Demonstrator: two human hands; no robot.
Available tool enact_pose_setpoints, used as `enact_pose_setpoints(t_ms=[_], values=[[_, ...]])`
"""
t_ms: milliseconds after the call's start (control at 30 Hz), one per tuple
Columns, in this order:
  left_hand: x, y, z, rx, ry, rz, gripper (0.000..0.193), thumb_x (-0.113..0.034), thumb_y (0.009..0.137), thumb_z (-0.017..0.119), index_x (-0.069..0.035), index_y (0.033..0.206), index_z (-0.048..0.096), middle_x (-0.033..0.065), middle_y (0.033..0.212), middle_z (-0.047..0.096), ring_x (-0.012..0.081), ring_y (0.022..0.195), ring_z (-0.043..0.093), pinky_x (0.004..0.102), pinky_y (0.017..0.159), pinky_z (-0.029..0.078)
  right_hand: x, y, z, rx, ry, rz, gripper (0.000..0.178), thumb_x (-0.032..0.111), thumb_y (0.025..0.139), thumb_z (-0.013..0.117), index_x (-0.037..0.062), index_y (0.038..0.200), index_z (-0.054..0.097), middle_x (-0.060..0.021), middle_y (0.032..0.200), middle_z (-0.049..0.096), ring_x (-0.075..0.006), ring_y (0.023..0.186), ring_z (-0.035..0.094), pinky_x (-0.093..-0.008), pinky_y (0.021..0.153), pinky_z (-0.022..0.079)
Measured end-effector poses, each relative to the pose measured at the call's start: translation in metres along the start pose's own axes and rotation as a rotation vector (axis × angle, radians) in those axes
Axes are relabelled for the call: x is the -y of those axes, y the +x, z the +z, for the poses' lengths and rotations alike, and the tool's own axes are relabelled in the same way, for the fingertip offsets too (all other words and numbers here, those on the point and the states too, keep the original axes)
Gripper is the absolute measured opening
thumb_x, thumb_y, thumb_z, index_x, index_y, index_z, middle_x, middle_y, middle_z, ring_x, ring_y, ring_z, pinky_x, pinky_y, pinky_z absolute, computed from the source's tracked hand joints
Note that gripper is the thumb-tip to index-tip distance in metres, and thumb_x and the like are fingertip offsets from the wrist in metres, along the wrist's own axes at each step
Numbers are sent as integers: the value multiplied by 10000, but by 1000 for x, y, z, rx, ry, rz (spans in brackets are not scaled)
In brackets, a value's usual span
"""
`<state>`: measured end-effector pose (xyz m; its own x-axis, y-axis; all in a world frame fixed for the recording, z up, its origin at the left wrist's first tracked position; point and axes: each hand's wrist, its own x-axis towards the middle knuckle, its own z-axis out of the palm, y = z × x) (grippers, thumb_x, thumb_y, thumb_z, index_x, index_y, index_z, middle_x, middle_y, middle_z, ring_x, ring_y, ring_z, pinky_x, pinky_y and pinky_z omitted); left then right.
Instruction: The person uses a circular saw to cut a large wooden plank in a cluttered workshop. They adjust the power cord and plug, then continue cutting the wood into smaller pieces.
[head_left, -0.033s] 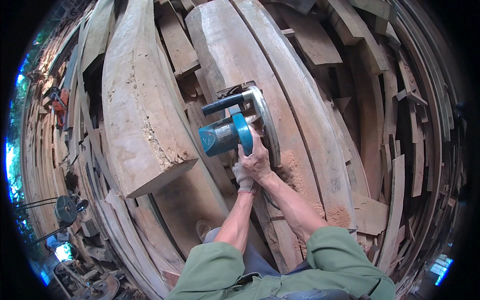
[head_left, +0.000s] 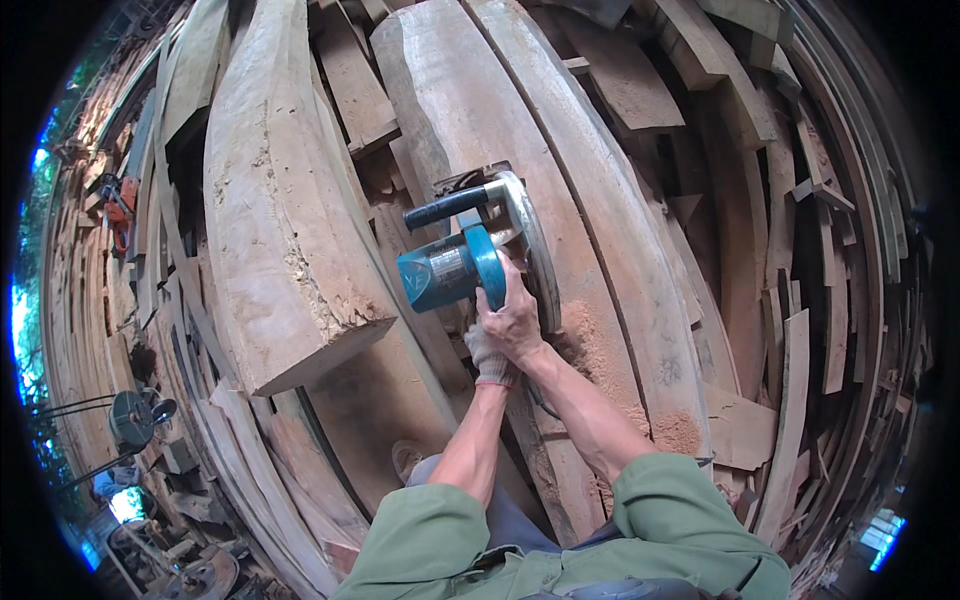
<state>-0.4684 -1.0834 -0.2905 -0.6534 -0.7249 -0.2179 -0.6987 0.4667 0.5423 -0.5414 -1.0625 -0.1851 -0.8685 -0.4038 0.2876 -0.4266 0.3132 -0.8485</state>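
Observation:
A teal circular saw (head_left: 436, 274) with a black front handle (head_left: 446, 208) and a metal blade guard (head_left: 533, 245) rests on a long, thick plank (head_left: 470, 100). My bare right hand (head_left: 514, 318) is wrapped round the saw's rear handle, just left of the guard. Directly below it, my left hand (head_left: 488, 357), in a light knit glove, is closed at the rear of the saw; the right hand and wrist partly hide its fingers. A long dark slit (head_left: 575, 185) runs along the plank right of the saw. Sawdust (head_left: 600, 355) lies beside and behind the guard.
A heavy timber slab (head_left: 270, 220) rises at left, its cut end near the saw motor. Stacked boards (head_left: 790, 380) crowd the right side. An orange chainsaw (head_left: 120, 215) lies far left, with a dark green machine (head_left: 131, 420) below. My shoe (head_left: 407, 458) stands among the planks.

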Motion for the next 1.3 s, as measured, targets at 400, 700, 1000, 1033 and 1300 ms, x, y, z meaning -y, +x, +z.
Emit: enact_pose_setpoints(t_ms=[400,700,1000,1033,1300], values=[[-8,25,2,-125,-320,145,259,-362,912,646,-162,1069,694,80,788,736,259,677,722,387,593,531,-7,20,10,-18,13,-1,664,31,834,678,-25,1420,372,-275,1295,566,-437,1156,607,-446,946,548],[-18,38,-15,-39,-97,81,300,-347,922,633,-165,1157,673,69,838,742,258,694,726,398,568,539,-8,30,16,-38,17,7,659,34,837,680,-4,1423,382,-271,1293,570,-434,1154,610,-457,931,558],[-6,45,-1,-84,-108,147,245,-358,895,635,-161,1032,685,64,731,713,257,597,701,399,518,519,-10,35,20,-51,7,24,662,38,833,695,10,1424,398,-261,1303,581,-431,1161,609,-460,935,548],[-6,45,0,-75,-89,129,237,-361,891,639,-162,1008,692,65,710,707,258,591,699,398,518,519,-10,35,20,-47,6,35,662,39,832,698,12,1423,400,-257,1310,579,-429,1165,608,-460,937,547],[-3,42,3,-48,-263,49,273,-393,864,694,-131,941,700,65,671,695,233,566,698,379,474,529,0,41,19,-37,-42,108,660,52,830,701,53,1424,414,-245,1298,588,-437,1145,606,-467,924,547]])
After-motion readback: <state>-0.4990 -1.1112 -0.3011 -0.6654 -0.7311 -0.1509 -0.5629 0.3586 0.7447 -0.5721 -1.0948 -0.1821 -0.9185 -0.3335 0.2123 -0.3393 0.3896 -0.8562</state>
